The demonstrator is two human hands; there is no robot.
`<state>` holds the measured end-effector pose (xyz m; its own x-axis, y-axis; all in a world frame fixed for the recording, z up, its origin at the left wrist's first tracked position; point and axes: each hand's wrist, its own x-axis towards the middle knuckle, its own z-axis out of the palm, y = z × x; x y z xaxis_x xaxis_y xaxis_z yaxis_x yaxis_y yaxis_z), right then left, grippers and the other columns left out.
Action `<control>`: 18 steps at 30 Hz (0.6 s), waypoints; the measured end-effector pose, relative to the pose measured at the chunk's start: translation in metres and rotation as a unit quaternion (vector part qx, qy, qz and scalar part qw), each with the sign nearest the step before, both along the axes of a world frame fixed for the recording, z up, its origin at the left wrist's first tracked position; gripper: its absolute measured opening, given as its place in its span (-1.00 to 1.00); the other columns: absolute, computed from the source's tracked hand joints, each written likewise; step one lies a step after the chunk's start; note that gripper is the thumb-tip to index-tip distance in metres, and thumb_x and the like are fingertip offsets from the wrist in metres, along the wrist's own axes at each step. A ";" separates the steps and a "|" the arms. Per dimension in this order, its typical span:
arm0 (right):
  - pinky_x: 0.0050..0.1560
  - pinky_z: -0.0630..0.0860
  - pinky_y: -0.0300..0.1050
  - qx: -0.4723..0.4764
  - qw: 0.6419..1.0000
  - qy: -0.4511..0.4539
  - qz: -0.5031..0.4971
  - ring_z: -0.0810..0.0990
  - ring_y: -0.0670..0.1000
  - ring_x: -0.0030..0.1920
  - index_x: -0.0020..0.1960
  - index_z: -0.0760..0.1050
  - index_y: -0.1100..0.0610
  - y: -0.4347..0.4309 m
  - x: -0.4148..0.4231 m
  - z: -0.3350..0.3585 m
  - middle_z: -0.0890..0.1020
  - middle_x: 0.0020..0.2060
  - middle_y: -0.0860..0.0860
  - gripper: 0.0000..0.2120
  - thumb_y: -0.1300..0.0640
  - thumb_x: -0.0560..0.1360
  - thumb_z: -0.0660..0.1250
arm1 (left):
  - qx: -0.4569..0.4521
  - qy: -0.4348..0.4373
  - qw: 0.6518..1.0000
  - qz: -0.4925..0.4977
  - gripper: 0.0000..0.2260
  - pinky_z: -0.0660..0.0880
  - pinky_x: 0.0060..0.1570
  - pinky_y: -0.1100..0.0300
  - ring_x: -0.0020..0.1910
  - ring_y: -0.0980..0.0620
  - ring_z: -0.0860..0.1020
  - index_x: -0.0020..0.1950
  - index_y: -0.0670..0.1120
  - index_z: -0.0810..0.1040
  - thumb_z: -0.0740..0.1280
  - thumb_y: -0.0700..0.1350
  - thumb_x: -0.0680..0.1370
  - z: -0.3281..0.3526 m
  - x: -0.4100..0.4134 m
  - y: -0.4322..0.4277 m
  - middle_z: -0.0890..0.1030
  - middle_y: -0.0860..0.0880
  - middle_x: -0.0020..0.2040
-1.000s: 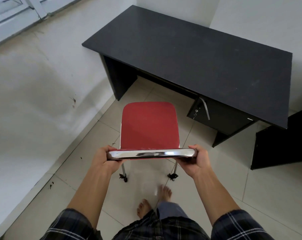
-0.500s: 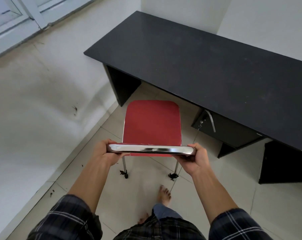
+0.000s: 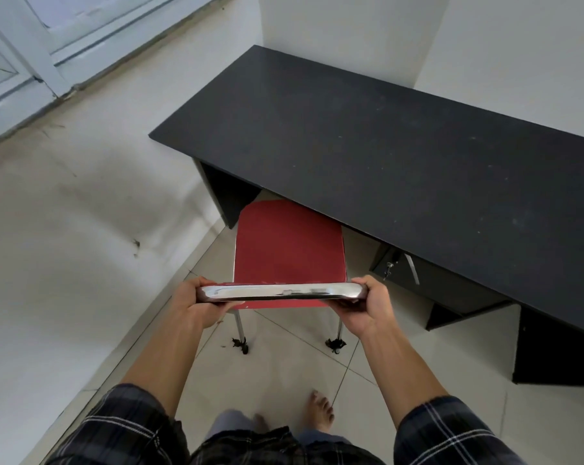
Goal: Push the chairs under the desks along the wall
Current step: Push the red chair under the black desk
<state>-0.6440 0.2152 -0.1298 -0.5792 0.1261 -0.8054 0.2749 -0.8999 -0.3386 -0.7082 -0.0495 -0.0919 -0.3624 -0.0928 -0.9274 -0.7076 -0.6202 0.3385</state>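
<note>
Right, far left we have the wall [image 3: 65, 263], scuffed, running close by the chair's left side. Next, the left hand [image 3: 196, 305] wraps the left end of the bar [image 3: 280, 293], the chrome one on top of the backrest. Its fingers are curled round it, clenched on metal. The chair [image 3: 288, 250], red seat, stands on the tile in front of the desk [image 3: 384, 146]. Its far edge is just at the desk's front lip, lined up with the knee gap between the panel [image 3: 230, 196] and the drawer [image 3: 434, 290]. We judge the push as barely begun: the seat is mostly out and the back legs [image 3: 238, 327] are well clear of the desk. The right hand [image 3: 367, 308] grasps the right end of the bar the same way. Further right is the drawer with a key [image 3: 389, 267] sticking out, then a second desk [image 3: 558, 350] at the frame edge.

Risks, as we read it:
- The chair sits nearer the panel than the drawer, so a straight push could jam a front leg or seat corner on the panel. The front legs are hidden, so we cannot tell the clearance.
- Swing right to fix that and the seat may clip the key.
- Push too deep and the bar meets the desk edge with fingers caught between.
- Ragged leg tips may snag a tile joint and tip the chair.
- A bare foot [image 3: 319, 409] is close behind the back legs, so a backward tug could hit the toes.
</note>
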 end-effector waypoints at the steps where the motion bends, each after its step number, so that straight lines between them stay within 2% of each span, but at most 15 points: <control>1: 0.12 0.55 0.41 -0.001 1.000 -0.001 -0.001 0.54 0.35 0.07 -0.11 0.43 0.27 -0.001 -0.006 0.001 0.53 -0.03 0.27 -0.89 0.36 0.36 0.23 | -0.003 0.006 1.000 -0.005 -0.69 0.39 0.17 -0.40 0.17 -0.52 0.41 0.17 -0.32 0.41 0.13 -0.38 0.43 0.003 -0.008 0.000 0.46 -0.38 0.24; 4: 0.05 0.58 0.40 -0.004 1.000 -0.009 -0.014 0.57 0.36 0.03 -0.10 0.44 0.28 -0.005 -0.022 0.002 0.55 -0.06 0.28 -0.87 0.36 0.35 0.24 | -0.013 0.016 1.000 -0.016 -0.68 0.40 0.11 -0.42 0.13 -0.51 0.43 0.17 -0.31 0.43 0.16 -0.39 0.43 0.011 -0.033 0.000 0.47 -0.37 0.23; 6: 0.11 0.55 0.41 -0.003 0.999 -0.013 -0.029 0.56 0.37 0.05 -0.08 0.43 0.28 -0.010 -0.035 0.002 0.54 -0.05 0.29 -0.85 0.36 0.35 0.24 | -0.022 0.018 0.999 -0.025 -0.67 0.40 0.13 -0.42 0.19 -0.46 0.44 0.19 -0.32 0.44 0.17 -0.39 0.43 0.013 -0.054 -0.002 0.47 -0.36 0.25; 8: 0.14 0.54 0.40 -0.007 0.999 -0.017 -0.045 0.56 0.37 0.06 -0.05 0.42 0.28 -0.017 -0.049 0.004 0.53 -0.03 0.29 -0.82 0.36 0.35 0.25 | -0.028 0.022 0.999 -0.035 -0.76 0.37 0.19 -0.42 0.22 -0.46 0.43 0.09 -0.33 0.44 0.16 -0.39 0.44 0.014 -0.075 -0.005 0.47 -0.36 0.27; 9: 0.11 0.56 0.39 -0.009 0.998 -0.018 -0.055 0.57 0.37 0.03 -0.04 0.42 0.28 -0.023 -0.058 0.003 0.53 -0.04 0.29 -0.82 0.36 0.35 0.25 | -0.028 0.019 0.998 -0.047 -0.74 0.36 0.20 -0.41 0.23 -0.47 0.42 0.11 -0.33 0.45 0.16 -0.39 0.44 0.014 -0.089 -0.009 0.46 -0.36 0.28; 12: 0.05 0.59 0.36 0.002 0.997 -0.022 -0.073 0.57 0.33 -0.07 -0.11 0.41 0.26 -0.038 -0.081 0.001 0.53 -0.11 0.25 -0.90 0.35 0.37 0.24 | -0.033 0.010 0.996 -0.079 -0.51 0.37 0.19 -0.41 0.23 -0.49 0.42 0.38 -0.29 0.37 0.16 -0.38 0.43 0.014 -0.124 -0.021 0.45 -0.37 0.29; 13: 0.05 0.59 0.36 0.003 0.997 -0.025 -0.079 0.57 0.32 -0.10 -0.15 0.41 0.25 -0.044 -0.091 -0.001 0.53 -0.14 0.23 -0.92 0.35 0.37 0.25 | -0.036 0.011 0.996 -0.087 -0.49 0.37 0.19 -0.42 0.23 -0.49 0.41 0.41 -0.26 0.35 0.16 -0.38 0.44 0.015 -0.138 -0.026 0.44 -0.37 0.30; 15: 0.03 0.61 0.34 0.001 0.995 -0.026 -0.094 0.57 0.30 -0.13 -0.18 0.41 0.25 -0.054 -0.110 -0.002 0.53 -0.18 0.22 -0.94 0.35 0.37 0.25 | -0.040 0.017 0.995 -0.090 -0.52 0.37 0.18 -0.44 0.22 -0.51 0.41 0.37 -0.25 0.37 0.16 -0.37 0.44 0.017 -0.162 -0.032 0.43 -0.38 0.29; 18: 0.00 0.62 0.31 0.000 0.993 -0.022 -0.114 0.57 0.28 -0.15 -0.17 0.41 0.25 -0.070 -0.131 0.000 0.53 -0.18 0.21 -0.94 0.35 0.38 0.25 | -0.047 0.026 0.992 -0.114 -0.73 0.38 0.18 -0.43 0.21 -0.52 0.41 0.12 -0.27 0.41 0.16 -0.38 0.43 0.018 -0.193 -0.039 0.44 -0.37 0.25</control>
